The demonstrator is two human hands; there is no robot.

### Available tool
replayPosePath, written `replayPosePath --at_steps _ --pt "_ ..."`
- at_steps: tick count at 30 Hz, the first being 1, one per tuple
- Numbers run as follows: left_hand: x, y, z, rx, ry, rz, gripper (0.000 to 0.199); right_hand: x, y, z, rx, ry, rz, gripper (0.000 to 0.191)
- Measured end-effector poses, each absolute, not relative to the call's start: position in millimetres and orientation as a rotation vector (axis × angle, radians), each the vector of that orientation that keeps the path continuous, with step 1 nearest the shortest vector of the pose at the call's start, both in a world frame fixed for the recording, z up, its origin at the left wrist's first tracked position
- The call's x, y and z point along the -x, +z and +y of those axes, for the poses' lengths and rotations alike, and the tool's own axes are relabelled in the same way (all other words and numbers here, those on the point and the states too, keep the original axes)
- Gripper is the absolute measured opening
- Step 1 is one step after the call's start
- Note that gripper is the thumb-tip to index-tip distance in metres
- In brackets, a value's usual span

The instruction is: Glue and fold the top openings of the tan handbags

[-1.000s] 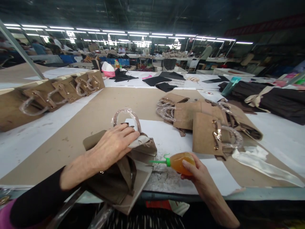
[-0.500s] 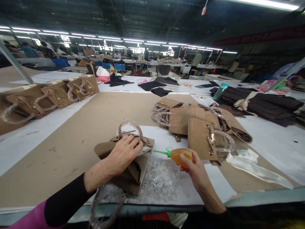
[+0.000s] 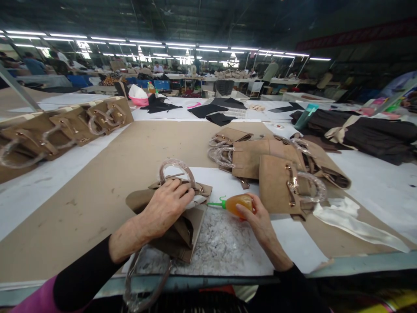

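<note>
A brown handbag (image 3: 182, 237) lies in front of me with its plastic-wrapped handles; one loop stands up at the back, the other hangs over the table's front edge. My left hand (image 3: 164, 208) is closed on the bag's upper part below the rear handle, and a bit of white material shows beside the fingers. My right hand (image 3: 257, 215) grips an amber squeeze bottle (image 3: 237, 204) with a green nozzle. The thin nozzle points left, its tip at or very near the bag's right edge; contact is hard to tell.
Several brown handbags (image 3: 250, 158) lie piled at the right, beside a white cloth (image 3: 358, 224). More bags stand in a row (image 3: 61, 130) at the left. Dark folded fabric (image 3: 374, 134) and a teal bottle (image 3: 306, 116) are farther back. People work in the background.
My right hand has moved left with the amber bottle, bringing the nozzle tip to the bag's edge. The left hand keeps its hold on the bag. The view has shifted slightly.
</note>
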State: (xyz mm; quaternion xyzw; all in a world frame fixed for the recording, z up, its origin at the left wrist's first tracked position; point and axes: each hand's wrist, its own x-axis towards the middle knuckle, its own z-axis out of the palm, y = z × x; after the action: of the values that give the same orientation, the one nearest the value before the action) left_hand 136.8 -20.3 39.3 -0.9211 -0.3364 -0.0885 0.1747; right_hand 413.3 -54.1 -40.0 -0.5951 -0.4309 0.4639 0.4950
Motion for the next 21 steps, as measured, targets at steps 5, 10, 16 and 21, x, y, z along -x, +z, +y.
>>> replayPosePath --at_steps 5,10,16,21 --pt "-136.7 41.5 -20.3 2.627 -0.321 -0.934 0.021 -414.9 -44.5 -53.4 1.444 1.141 -1.045 0.053" --pt "-136.3 40.9 -20.8 2.623 -0.314 -0.948 0.019 -420.3 -43.1 -57.9 1.435 1.198 -1.064 0.046" --pt "-136.4 40.2 -21.5 2.626 -0.314 -0.931 0.020 -419.7 -47.1 -58.8 1.415 1.238 -1.054 0.044" --pt "-136.1 41.7 -21.7 2.629 -0.326 -0.946 0.018 -419.2 -49.6 -62.9 1.395 1.280 -1.056 0.044"
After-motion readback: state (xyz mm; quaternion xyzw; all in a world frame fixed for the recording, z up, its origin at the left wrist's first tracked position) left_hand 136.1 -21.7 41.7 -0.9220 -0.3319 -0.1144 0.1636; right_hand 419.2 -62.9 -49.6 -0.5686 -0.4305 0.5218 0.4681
